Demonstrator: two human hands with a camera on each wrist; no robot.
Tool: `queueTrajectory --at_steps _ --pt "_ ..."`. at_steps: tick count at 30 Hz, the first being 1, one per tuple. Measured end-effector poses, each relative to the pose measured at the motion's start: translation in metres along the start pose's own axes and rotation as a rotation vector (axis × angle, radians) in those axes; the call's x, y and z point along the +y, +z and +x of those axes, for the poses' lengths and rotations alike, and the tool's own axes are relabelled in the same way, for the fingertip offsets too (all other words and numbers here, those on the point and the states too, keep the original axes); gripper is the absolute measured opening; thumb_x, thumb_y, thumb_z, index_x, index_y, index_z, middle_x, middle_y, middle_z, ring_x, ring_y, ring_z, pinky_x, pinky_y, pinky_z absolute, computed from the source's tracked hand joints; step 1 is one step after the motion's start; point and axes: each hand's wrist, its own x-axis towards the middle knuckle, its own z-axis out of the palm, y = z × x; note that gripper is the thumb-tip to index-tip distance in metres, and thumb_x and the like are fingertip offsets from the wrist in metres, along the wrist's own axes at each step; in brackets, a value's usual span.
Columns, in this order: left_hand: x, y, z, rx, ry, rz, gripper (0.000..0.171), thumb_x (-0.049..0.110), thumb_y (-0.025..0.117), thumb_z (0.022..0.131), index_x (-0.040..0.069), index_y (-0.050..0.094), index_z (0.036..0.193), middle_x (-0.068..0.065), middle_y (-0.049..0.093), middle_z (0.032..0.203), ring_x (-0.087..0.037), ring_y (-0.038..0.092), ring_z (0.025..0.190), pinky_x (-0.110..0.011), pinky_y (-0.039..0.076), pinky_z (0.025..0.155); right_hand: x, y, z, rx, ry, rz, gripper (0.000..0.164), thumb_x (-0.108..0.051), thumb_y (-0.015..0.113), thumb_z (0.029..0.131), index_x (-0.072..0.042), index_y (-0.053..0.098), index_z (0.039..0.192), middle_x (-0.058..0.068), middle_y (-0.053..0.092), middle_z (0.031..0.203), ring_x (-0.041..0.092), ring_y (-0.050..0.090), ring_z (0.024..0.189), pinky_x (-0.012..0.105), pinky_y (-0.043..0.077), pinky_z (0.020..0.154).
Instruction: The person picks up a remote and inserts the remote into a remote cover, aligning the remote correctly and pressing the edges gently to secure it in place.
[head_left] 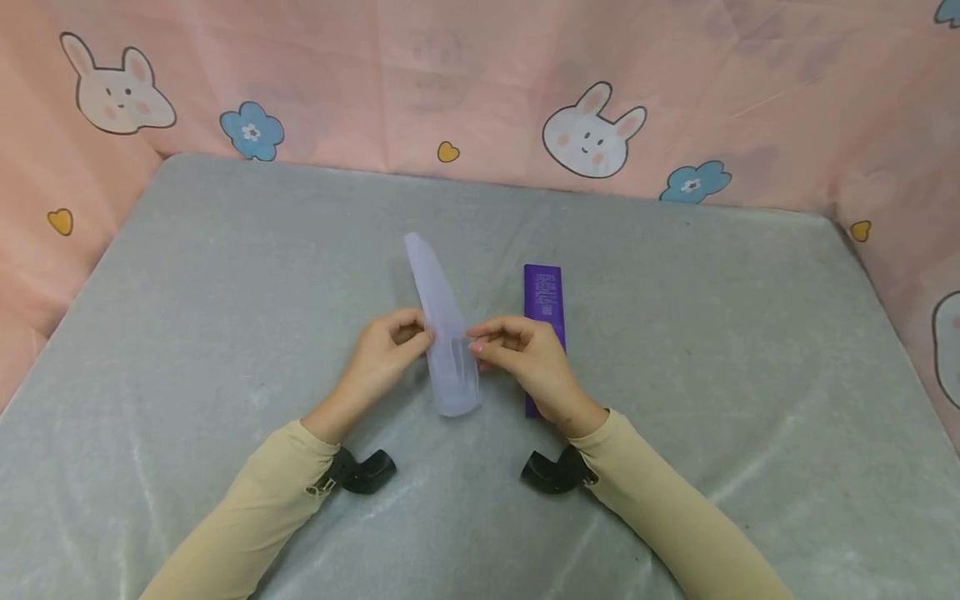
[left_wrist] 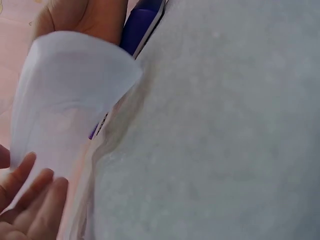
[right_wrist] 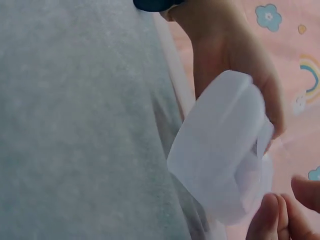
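Both hands meet over the middle of the grey surface (head_left: 225, 292), each holding a side of a pale, translucent sleeve (head_left: 444, 325). The left hand (head_left: 382, 354) pinches its left edge between thumb and curled fingers; the right hand (head_left: 525, 358) pinches the right edge the same way. The sleeve is lifted off the surface at its near end and slants away to the upper left. In the wrist views its near end (left_wrist: 75, 95) bows into a rounded opening, so the mouth looks pulled apart already.

The purple box (head_left: 545, 304) lies flat on the surface just right of the sleeve, its near end hidden under the right hand. It is outside the sleeve, and neither hand holds it.

As I judge it, the work is early: the sleeve is picked up and opened, and whatever joins sleeve and box is not yet done.
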Motion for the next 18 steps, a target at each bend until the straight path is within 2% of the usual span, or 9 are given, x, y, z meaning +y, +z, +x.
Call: queueTrajectory --at_steps 4,10,18 --pt "0.0049 -0.0006 -0.0003 0.013 -0.031 -0.063 0.008 -0.004 0.053 0.088 -0.011 0.057 0.091 -0.018 0.066 0.088 -0.006 0.061 0.08 -0.019 0.051 0.067 -0.0006 -0.0028 0.0014 0.071 0.002 0.074 0.02 0.004 0.06 0.088 0.017 0.061 0.103 0.005 0.066 0.083 0.012 0.062 0.07 0.027 0.056 0.067" --pt "0.0049 0.0002 0.0002 0.009 0.011 -0.166 0.004 -0.011 0.051 0.086 -0.013 0.054 0.089 -0.009 0.061 0.084 -0.001 0.058 0.076 -0.018 0.049 0.066 -0.002 -0.0042 0.0025 0.105 0.023 0.114 0.02 0.003 0.057 0.09 0.017 0.058 0.105 0.003 0.064 0.085 0.012 0.061 0.071 0.025 0.056 0.068" --pt "0.006 0.0001 -0.001 -0.022 0.06 -0.222 0.011 -0.015 0.049 0.082 -0.018 0.053 0.092 -0.019 0.061 0.093 -0.001 0.06 0.084 -0.017 0.051 0.076 -0.0019 -0.0032 0.0042 0.136 0.045 0.104 0.02 0.003 0.057 0.09 0.015 0.057 0.107 0.001 0.064 0.084 0.011 0.06 0.075 0.026 0.054 0.072"
